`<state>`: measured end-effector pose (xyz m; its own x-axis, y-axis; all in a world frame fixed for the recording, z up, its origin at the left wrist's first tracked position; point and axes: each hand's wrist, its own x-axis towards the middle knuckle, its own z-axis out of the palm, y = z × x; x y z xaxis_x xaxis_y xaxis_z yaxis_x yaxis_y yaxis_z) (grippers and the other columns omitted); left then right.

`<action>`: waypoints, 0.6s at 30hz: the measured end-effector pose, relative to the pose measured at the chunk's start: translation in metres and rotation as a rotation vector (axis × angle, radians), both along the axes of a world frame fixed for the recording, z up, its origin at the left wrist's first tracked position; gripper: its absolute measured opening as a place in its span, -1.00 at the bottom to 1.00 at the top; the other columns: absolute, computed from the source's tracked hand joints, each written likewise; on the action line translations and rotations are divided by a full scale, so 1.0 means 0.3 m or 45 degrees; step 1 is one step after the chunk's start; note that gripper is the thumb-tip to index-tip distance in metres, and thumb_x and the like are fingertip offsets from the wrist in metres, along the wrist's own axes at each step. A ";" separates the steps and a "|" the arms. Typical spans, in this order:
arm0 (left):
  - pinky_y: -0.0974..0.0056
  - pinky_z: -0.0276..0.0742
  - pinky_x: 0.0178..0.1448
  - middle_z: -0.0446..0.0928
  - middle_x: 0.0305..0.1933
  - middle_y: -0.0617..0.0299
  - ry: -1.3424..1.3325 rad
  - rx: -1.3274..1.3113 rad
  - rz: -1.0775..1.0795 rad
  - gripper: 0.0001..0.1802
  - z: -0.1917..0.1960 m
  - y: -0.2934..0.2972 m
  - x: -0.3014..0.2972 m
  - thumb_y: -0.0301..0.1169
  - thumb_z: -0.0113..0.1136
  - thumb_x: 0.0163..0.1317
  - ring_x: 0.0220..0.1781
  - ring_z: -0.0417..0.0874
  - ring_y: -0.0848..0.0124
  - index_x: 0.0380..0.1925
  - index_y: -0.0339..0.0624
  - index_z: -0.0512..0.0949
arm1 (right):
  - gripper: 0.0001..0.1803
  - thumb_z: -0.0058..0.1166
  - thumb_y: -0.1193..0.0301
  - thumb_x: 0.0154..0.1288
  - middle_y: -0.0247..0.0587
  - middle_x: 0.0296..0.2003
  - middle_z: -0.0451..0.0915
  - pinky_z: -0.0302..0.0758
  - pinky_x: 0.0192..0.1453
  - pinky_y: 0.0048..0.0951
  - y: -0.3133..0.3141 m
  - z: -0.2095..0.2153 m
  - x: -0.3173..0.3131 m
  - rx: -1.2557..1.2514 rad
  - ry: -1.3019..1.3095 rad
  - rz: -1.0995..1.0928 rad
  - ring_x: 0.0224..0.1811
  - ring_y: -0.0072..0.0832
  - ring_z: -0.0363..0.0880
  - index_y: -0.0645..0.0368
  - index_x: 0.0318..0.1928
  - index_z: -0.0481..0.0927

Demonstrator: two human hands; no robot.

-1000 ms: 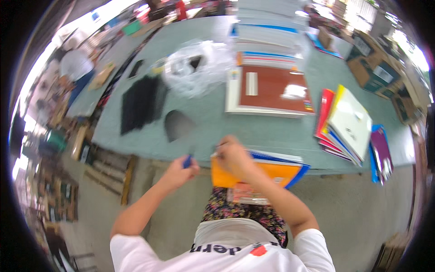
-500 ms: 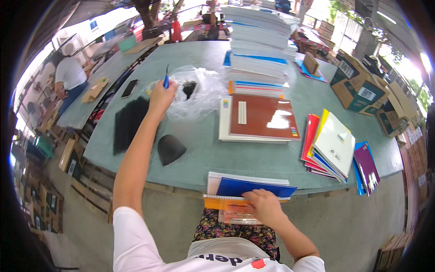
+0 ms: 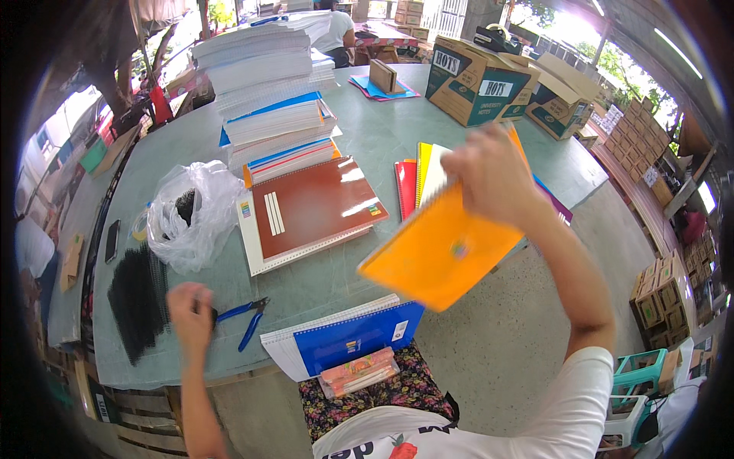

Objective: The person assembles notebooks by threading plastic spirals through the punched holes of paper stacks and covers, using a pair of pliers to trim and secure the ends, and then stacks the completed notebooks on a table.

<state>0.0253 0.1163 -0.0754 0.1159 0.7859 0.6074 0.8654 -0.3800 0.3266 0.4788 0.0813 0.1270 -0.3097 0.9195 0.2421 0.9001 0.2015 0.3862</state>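
Note:
My right hand (image 3: 489,172) grips the upper edge of an orange spiral notebook (image 3: 451,249), which hangs tilted in the air at the right, slightly blurred. On my lap, against the table edge, a blue spiral notebook (image 3: 359,336) stands in front of white spiral notebooks (image 3: 277,353). A clear packet with orange print (image 3: 359,372) lies before them. My left hand (image 3: 191,310) is low over the table, fingers curled, with something dark at the fingertips. Beside it lie blue-handled cutters (image 3: 243,317), jaws apart. A heap of thin black strands (image 3: 138,302) is to its left.
A brown notebook (image 3: 321,203) lies on a white one, before a tall stack of notebooks (image 3: 267,84). A crumpled plastic bag (image 3: 199,237) and a phone (image 3: 112,241) are left. Red and yellow notebooks (image 3: 409,180) and cardboard boxes (image 3: 474,84) occupy the right.
The view has swung right. My left hand has let go of the cutters, which now lie on the table. My right hand has lifted the orange notebook off my lap, up and rightward.

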 end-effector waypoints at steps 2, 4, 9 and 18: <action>0.08 0.38 -0.12 0.48 -0.31 -0.05 -0.297 -0.106 0.255 -0.79 0.008 0.101 -0.149 -0.34 0.18 0.11 -0.23 0.48 0.00 -0.40 -0.30 0.50 | -0.71 0.18 0.46 -0.20 -0.08 -0.12 0.50 0.24 0.17 -0.17 0.138 -0.031 0.133 0.362 -0.125 0.250 0.05 -0.22 0.38 0.02 -0.32 0.57; 0.06 0.39 -0.16 0.47 -0.34 -0.06 -0.059 -0.215 0.485 -0.79 -0.077 0.157 -0.433 -0.35 0.17 0.10 -0.26 0.48 -0.02 -0.44 -0.31 0.47 | -0.64 0.14 0.36 -0.06 -0.08 0.04 0.39 0.16 0.23 -0.08 0.218 -0.169 0.214 0.510 -0.072 0.126 0.17 -0.17 0.26 -0.01 -0.15 0.52; 0.02 0.33 -0.25 0.43 -0.47 -0.05 0.217 -0.411 0.649 -0.74 -0.226 0.108 -0.499 -0.35 0.17 0.04 -0.32 0.47 -0.04 -0.56 -0.33 0.37 | -0.47 -0.22 0.06 0.33 -0.05 0.34 0.08 -0.09 0.37 0.13 0.220 -0.681 0.345 -0.057 0.773 -0.715 0.40 -0.04 -0.05 -0.07 0.26 0.28; -0.03 0.47 -0.12 0.43 -0.21 -0.11 0.466 -0.506 0.896 -0.78 -0.132 0.143 -0.587 -0.39 0.16 -0.04 -0.17 0.53 -0.08 -0.44 -0.32 0.46 | -0.52 -0.06 0.08 0.27 -0.07 0.18 0.34 0.21 0.26 -0.10 0.185 -0.571 0.105 0.054 0.649 -0.193 0.25 -0.14 0.27 0.07 0.10 0.43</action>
